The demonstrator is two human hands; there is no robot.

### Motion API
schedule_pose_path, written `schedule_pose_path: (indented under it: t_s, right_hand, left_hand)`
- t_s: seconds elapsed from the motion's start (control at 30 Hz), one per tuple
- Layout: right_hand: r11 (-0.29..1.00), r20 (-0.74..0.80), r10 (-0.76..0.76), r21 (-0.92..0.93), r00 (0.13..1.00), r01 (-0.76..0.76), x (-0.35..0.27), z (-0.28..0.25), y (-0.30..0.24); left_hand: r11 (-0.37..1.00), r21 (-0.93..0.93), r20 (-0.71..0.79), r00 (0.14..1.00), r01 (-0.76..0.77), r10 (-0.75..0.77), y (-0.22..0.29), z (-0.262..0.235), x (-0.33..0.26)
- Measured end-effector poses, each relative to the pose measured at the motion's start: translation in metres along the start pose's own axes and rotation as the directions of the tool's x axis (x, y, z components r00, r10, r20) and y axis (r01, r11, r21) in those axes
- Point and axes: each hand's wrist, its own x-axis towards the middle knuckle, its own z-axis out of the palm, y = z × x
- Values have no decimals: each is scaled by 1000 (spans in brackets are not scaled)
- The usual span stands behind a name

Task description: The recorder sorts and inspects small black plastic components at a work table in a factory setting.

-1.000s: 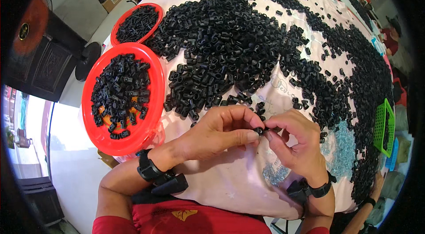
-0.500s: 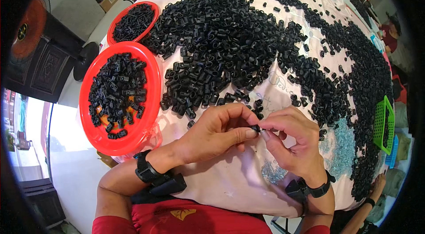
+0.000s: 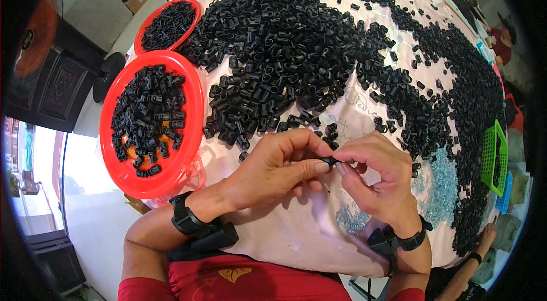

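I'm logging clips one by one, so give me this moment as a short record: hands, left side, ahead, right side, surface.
Left hand: pinches a small black part
Right hand: fingertips at that part, exact grip unclear
Left side: large red tray with black pieces, smaller red tray beyond
Ahead: black heap
Right side: bluish clear pieces, green basket
Surface: pale pink cloth

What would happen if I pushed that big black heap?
The heap would probably spread rather than shift whole, since its pieces lie loose. Some might roll, as many look rounded and tube-like. Each is likely light for its size: many show hollow openings, and the left hand pinches one small black piece by the fingertips.
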Motion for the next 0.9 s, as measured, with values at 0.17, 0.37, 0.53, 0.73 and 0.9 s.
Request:
schedule_pose_path:
  t_s: [0.17, 0.37, 0.53, 0.73, 0.9]
  right_hand:
    - [1000, 8, -12, -25, 1000, 12, -1, 0, 1]
    - [996, 2, -78, -53, 997, 78, -2, -2, 0]
    - [994, 22, -92, -54, 995, 93, -1, 1, -9]
    - [995, 62, -81, -58, 995, 85, -4, -3, -12]
    - [960, 89, -80, -262, 993, 101, -4, 3, -24]
  left_hand:
    - [1000, 22, 6, 1000, -19, 19, -4, 0, 0]
    - [994, 76, 4, 997, -83, 83, -9, 3, 0]
    - [966, 252, -3, 998, -60, 63, -3, 3, -7]
    - [727, 510, 163, 881, -460, 443, -13, 1, -2]
    - [683, 508, 148, 834, -525, 531, -18, -4, -1]
